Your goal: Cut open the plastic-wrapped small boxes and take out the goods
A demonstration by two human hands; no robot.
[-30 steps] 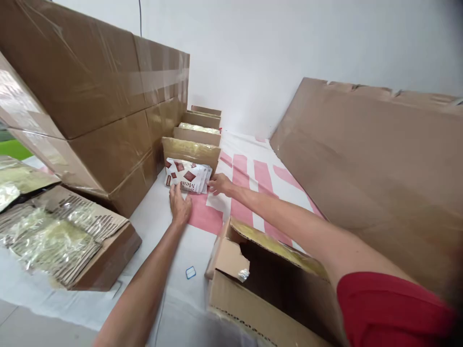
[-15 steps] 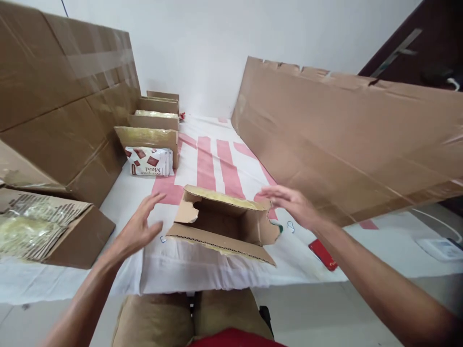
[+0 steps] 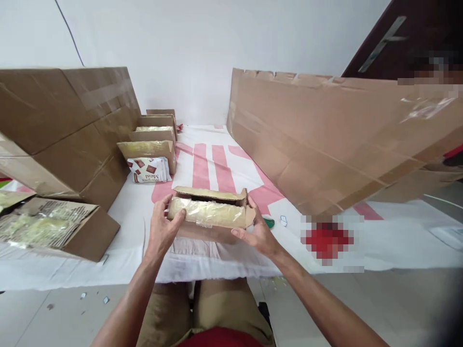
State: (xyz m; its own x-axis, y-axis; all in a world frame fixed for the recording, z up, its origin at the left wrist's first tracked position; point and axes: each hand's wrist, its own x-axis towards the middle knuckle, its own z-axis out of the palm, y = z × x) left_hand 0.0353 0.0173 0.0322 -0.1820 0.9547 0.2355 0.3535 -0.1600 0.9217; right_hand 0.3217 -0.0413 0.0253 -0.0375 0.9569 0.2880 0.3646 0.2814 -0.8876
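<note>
A small cardboard box (image 3: 208,233) sits on the cloth in front of me, between my two hands. Its front flap (image 3: 213,213) is turned in over the opening, showing a yellowish face with shiny clear tape. My left hand (image 3: 161,225) grips the left end, thumb pressed on that flap and fingers behind the side. At the right end my right hand (image 3: 261,232) holds the box, thumb along the front and fingers partly hidden behind the side flap. The back flap (image 3: 210,193) stands up, leaving a dark gap. A green object (image 3: 268,221) lies beside the right hand.
White-and-pink cloth (image 3: 204,164) covers the table. Large cardboard panels stand at left (image 3: 94,106) and right (image 3: 289,135). Further back are small boxes (image 3: 155,135) and white printed packets (image 3: 149,169). An open box (image 3: 96,233) of flat cardboard pieces is at left; a blurred red object (image 3: 327,241) at right.
Both hands have moved inward from beside the box and closed on its ends. The front flap, earlier folded out toward me, is now turned up over the opening.
</note>
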